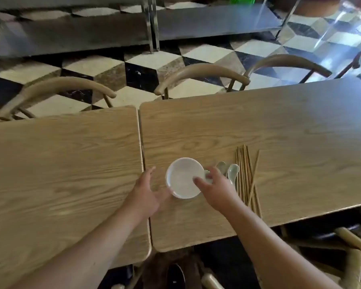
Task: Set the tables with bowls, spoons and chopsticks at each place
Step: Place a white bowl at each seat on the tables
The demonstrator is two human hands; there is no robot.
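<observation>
On the right-hand table (258, 122), just beside the seam where it meets the left-hand table (61, 153), stands a white bowl (181, 180); it is round, plain, shallow and glossy, upright with its mouth open to the camera; I count one, though its left rim shows a doubled edge and I cannot tell whether another is nested beneath. Right of it, partly behind the fingers, lie pale green-white ceramic spoons (232, 172); two show plainly, bowls pointing away from the person, and more may be hidden. Just beyond them lie the chopsticks (245, 174), thin, light wooden sticks in a loose bundle running towards the near edge; one crosses the others at a slant; they overlap too much for an exact count. The right hand (217, 188) is at the bowl's right rim, its thumb over the inside and its curled fingers outside, pinching the rim. The left hand (146, 195) reaches for the bowl's near-left side with its thumb spread wide and its fingers stretched forward; blur hides whether they touch the wall. Two tables stand edge to edge; along the far side four curved wooden chairs (202, 71) show their backs above a checkered floor (142, 76).
</observation>
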